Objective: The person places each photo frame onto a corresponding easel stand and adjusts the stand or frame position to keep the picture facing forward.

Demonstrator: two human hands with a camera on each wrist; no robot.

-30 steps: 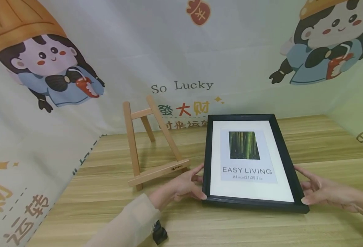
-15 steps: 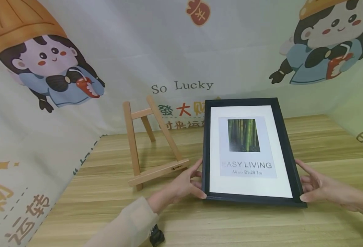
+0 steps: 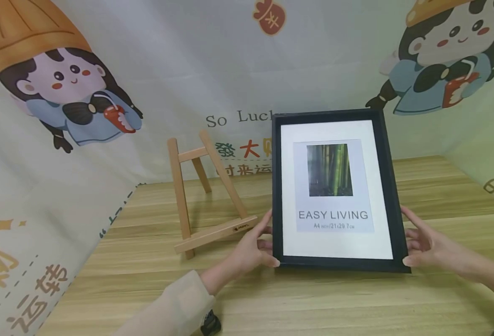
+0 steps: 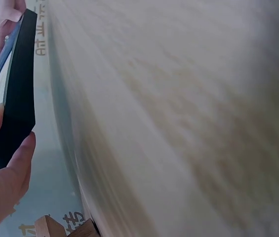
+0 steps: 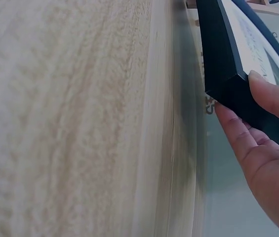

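A black picture frame [image 3: 337, 263] with a white mat and a green bamboo print tilts back, its face toward me. My left hand [image 3: 253, 249] grips its lower left side, thumb on the front edge and fingers behind. On the lower right side my right hand [image 3: 432, 247] holds it the same way. Both wrist views show the frame's thick black side pinched between thumb and fingers, raised off the wood. Left of the frame stands a small wooden easel [image 3: 215, 233] with a ledge across its front legs, close to my left fingers.
The wood-grain table [image 3: 146, 280] runs back to a pale printed cloth [image 3: 167, 84] that hangs behind and at both sides. Cartoon figures and lettering cover the cloth. A black strap [image 3: 210, 323] shows under my left sleeve.
Both hands have raised the picture frame and tipped it more upright. Its top edge now covers part of the cloth's lettering. The easel has stayed in place.
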